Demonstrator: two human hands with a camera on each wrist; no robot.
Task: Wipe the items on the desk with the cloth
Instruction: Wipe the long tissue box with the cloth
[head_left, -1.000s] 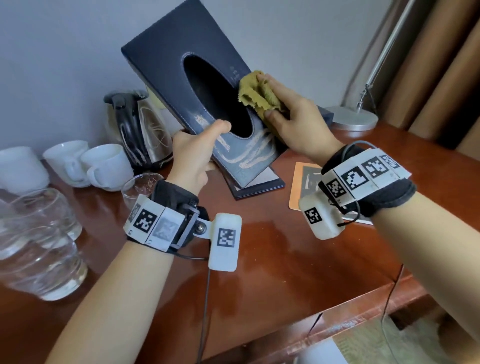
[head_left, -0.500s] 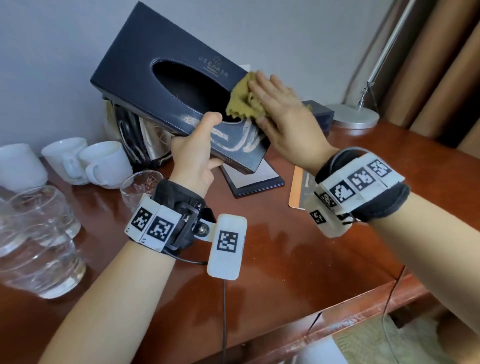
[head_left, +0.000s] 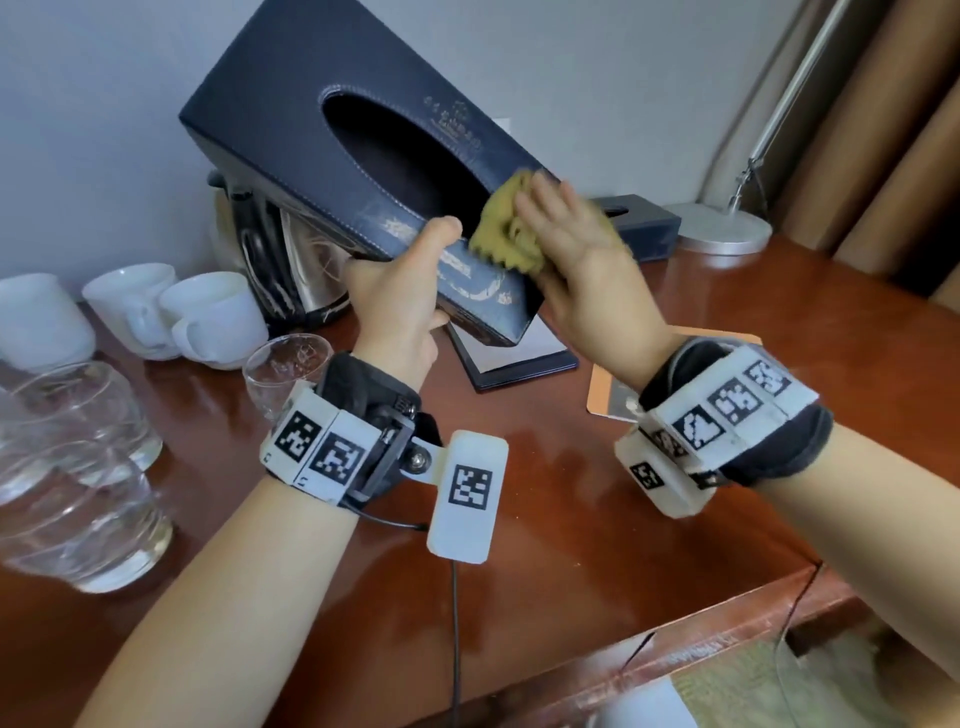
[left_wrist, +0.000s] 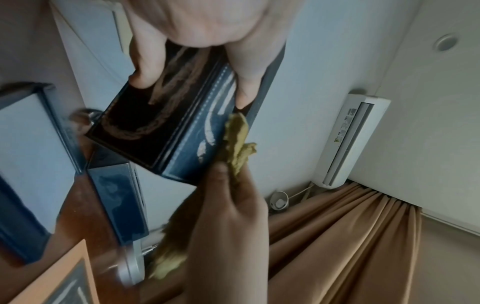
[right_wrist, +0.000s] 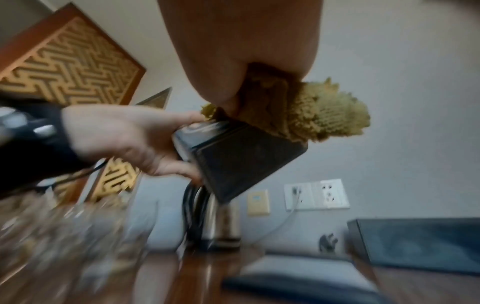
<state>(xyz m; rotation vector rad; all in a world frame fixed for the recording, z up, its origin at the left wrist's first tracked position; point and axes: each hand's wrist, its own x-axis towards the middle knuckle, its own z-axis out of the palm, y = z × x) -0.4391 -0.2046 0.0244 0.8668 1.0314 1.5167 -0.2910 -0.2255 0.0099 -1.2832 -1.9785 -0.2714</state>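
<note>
The dark blue tissue box (head_left: 332, 135) is up off the tabletop (head_left: 571, 519), tilted, with its oval opening facing the head camera. The yellow-green cloth (head_left: 506, 228) sits bunched on the box's top face at the near end, right by the opening. The right hand (head_left: 587, 260) lies flat over the cloth with fingers straight, pressing it against the box, so most of the cloth is hidden under the palm. The left hand (head_left: 405, 296) grips the near lower edge of the box, thumb on top and fingers wrapped underneath; the fingers only show in the wrist views. There are pale smears on the box near the thumb.

Behind the box a steel kettle (head_left: 275, 260) is partly hidden. Left of it are white cups (head_left: 208, 317), and some clear glasses (head_left: 78, 467) are cut off at the frame edge. A dark notepad holder (head_left: 519, 358) lies under the box, mostly covered, and a lamp base (head_left: 722, 228) sits far right. The right wrist view is pretty blurry low down.
</note>
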